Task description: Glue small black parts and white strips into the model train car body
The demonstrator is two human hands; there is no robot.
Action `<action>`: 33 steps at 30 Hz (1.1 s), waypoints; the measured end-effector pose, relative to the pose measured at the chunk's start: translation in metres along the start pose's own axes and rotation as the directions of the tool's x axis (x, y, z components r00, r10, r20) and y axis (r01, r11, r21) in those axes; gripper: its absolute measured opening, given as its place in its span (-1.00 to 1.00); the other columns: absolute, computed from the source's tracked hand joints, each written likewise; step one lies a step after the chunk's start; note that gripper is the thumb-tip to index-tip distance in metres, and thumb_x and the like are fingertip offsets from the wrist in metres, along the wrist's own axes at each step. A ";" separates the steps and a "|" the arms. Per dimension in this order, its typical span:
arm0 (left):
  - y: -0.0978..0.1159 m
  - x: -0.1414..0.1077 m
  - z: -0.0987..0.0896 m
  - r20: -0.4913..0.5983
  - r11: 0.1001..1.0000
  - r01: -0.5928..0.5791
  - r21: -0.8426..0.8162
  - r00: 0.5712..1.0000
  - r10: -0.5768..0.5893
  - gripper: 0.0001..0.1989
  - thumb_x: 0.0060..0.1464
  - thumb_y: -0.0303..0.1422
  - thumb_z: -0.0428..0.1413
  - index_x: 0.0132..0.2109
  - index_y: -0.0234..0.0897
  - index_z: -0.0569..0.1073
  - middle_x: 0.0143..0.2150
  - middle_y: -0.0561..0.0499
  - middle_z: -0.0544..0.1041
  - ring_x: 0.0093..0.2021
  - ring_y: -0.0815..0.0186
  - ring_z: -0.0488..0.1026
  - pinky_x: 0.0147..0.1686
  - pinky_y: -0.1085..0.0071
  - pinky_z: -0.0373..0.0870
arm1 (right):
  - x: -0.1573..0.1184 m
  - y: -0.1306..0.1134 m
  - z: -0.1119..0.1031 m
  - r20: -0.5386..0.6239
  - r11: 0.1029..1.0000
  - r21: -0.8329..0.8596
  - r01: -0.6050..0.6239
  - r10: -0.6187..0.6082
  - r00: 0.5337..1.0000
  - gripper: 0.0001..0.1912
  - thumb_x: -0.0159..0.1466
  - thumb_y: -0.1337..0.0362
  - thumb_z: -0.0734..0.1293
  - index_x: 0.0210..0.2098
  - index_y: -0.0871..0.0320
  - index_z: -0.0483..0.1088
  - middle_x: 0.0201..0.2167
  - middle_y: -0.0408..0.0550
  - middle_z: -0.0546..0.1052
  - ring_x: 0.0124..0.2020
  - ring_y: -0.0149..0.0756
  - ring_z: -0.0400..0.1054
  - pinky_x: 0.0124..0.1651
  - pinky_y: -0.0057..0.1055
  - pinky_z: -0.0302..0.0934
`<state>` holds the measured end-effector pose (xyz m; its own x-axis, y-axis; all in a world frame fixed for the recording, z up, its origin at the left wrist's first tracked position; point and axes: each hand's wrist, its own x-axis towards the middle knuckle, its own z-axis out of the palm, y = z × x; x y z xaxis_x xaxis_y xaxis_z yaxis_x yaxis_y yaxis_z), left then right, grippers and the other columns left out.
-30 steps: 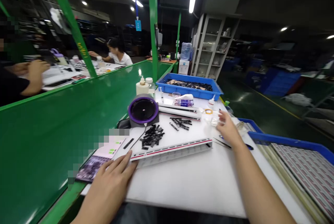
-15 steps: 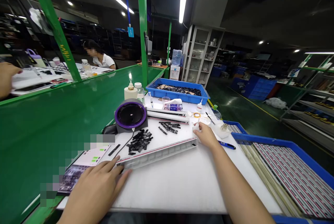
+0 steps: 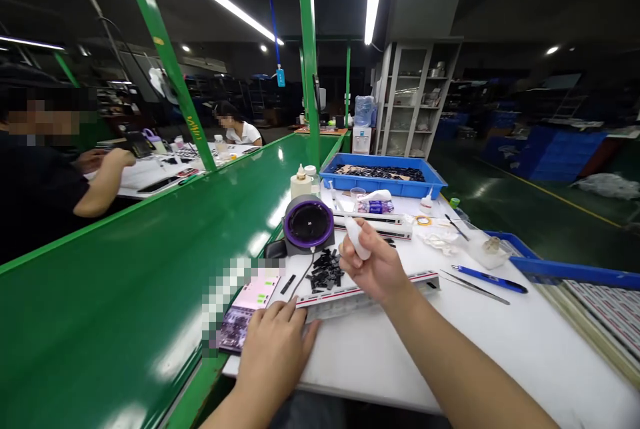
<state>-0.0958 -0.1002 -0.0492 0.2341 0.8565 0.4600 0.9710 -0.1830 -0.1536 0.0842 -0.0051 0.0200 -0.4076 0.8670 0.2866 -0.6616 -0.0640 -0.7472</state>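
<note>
My right hand (image 3: 375, 259) is closed around a small white squeeze bottle (image 3: 358, 238) with a thin nozzle, raised above the table. Below it lies a long white model train body (image 3: 345, 296) with a red stripe, its open side facing me; my right hand hides part of it. My left hand (image 3: 277, 342) grips the left end of this body, thumb in front and fingers over the top edge. Just behind the body is a pile of small black strips (image 3: 326, 270). One single black strip (image 3: 287, 284) lies left of the pile.
A round purple-rimmed fan (image 3: 309, 224) stands behind the pile. A phone (image 3: 245, 312) lies left. Tweezers (image 3: 480, 288) and a blue pen (image 3: 490, 278) lie right. More train bodies (image 3: 380, 226) and a blue bin (image 3: 385, 182) are farther back. A co-worker (image 3: 45, 169) sits beyond the green partition.
My right hand has lifted the white bottle from the table's right side and brought it left over the train body. The view has turned left. My left hand stays at the body's left end.
</note>
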 end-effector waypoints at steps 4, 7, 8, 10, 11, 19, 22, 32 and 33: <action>0.001 -0.001 -0.002 -0.011 1.000 0.008 -0.014 1.000 -0.008 -0.76 0.15 -0.24 0.05 -0.30 -0.26 0.55 -0.15 -0.15 0.59 -0.17 0.06 0.48 -0.24 0.16 0.36 | -0.006 0.026 -0.008 0.040 0.983 0.159 -0.097 0.092 0.995 -0.69 0.02 0.12 0.44 -0.27 0.06 0.37 -0.65 -0.29 0.11 -0.63 -0.47 -0.17 -0.63 -0.52 -0.28; 0.000 0.000 -0.001 -0.004 1.000 0.007 -0.023 1.000 -0.007 -0.76 0.16 -0.22 0.04 -0.28 -0.24 0.53 -0.19 -0.13 0.59 -0.19 0.07 0.46 -0.24 0.17 0.35 | -0.011 0.026 -0.014 0.010 0.986 0.136 -0.099 0.098 0.995 -0.69 0.03 0.14 0.44 -0.27 0.10 0.41 -0.64 -0.30 0.08 -0.63 -0.49 -0.13 -0.62 -0.52 -0.24; 0.000 0.001 -0.001 0.003 1.000 0.006 -0.026 1.000 -0.006 -0.76 0.17 -0.22 0.03 -0.28 -0.24 0.53 -0.22 -0.13 0.58 -0.20 0.08 0.46 -0.25 0.17 0.35 | -0.012 0.026 -0.014 -0.012 0.990 0.112 -0.090 0.092 0.996 -0.71 0.06 0.11 0.43 -0.29 0.12 0.40 -0.64 -0.30 0.08 -0.64 -0.50 -0.13 -0.62 -0.52 -0.23; 0.000 0.001 -0.002 0.016 0.999 0.006 -0.031 1.000 -0.006 -0.76 0.18 -0.22 0.02 -0.28 -0.23 0.52 -0.26 -0.11 0.58 -0.21 0.09 0.46 -0.25 0.17 0.34 | -0.013 0.027 -0.010 -0.084 0.998 0.034 -0.045 0.048 0.995 -0.71 0.13 0.04 0.39 -0.36 0.13 0.38 -0.69 -0.32 0.09 -0.68 -0.52 -0.13 -0.63 -0.52 -0.23; 0.000 0.001 -0.002 0.017 0.999 0.008 -0.033 1.000 -0.007 -0.75 0.18 -0.21 0.02 -0.28 -0.23 0.52 -0.26 -0.11 0.57 -0.21 0.09 0.46 -0.24 0.17 0.34 | -0.015 0.029 -0.007 -0.123 0.999 -0.030 -0.011 0.007 0.992 -0.68 0.16 0.00 0.37 -0.40 0.13 0.36 -0.71 -0.33 0.09 -0.70 -0.53 -0.13 -0.64 -0.51 -0.22; -0.002 0.002 -0.003 0.024 0.998 0.000 -0.069 1.000 0.002 -0.73 0.18 -0.19 0.01 -0.25 -0.24 0.52 -0.25 -0.11 0.57 -0.20 0.09 0.45 -0.24 0.18 0.33 | -0.038 0.043 0.004 0.070 0.613 -0.728 0.307 -0.379 0.923 -0.73 0.26 0.10 0.30 -0.46 0.15 0.40 -0.58 -0.13 0.40 -0.54 -0.37 0.26 -0.44 -0.40 0.15; -0.004 0.004 -0.003 0.048 0.995 0.008 -0.104 0.999 -0.003 -0.73 0.18 -0.20 0.01 -0.27 -0.24 0.52 -0.28 -0.10 0.57 -0.20 0.11 0.45 -0.22 0.18 0.33 | -0.039 0.048 0.005 0.178 0.489 -0.790 0.371 -0.396 0.901 -0.75 0.25 0.15 0.30 -0.47 0.15 0.41 -0.57 -0.10 0.46 -0.54 -0.34 0.32 -0.43 -0.39 0.17; -0.007 0.007 -0.002 0.117 0.983 0.031 -0.178 0.993 -0.010 -0.72 0.17 -0.19 0.01 -0.24 -0.24 0.54 -0.30 -0.09 0.56 -0.19 0.10 0.43 -0.16 0.15 0.34 | -0.032 0.063 0.005 0.243 0.329 -0.864 0.380 -0.390 0.888 -0.67 0.27 0.16 0.26 -0.57 0.17 0.32 -0.65 -0.13 0.38 -0.60 -0.40 0.24 -0.47 -0.43 0.10; -0.008 0.007 -0.002 0.116 0.983 0.029 -0.179 0.993 -0.008 -0.72 0.17 -0.19 0.01 -0.24 -0.24 0.54 -0.30 -0.09 0.55 -0.19 0.10 0.43 -0.16 0.14 0.34 | -0.032 0.063 0.005 0.243 0.324 -0.867 0.378 -0.387 0.890 -0.66 0.27 0.16 0.26 -0.58 0.17 0.31 -0.65 -0.13 0.37 -0.60 -0.40 0.23 -0.47 -0.43 0.09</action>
<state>-0.1015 -0.0933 -0.0433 0.2188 0.9082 0.3569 0.9702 -0.2414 0.0193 0.0523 -0.0389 -0.0333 -0.2595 0.6760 0.6897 0.1771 0.7354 -0.6541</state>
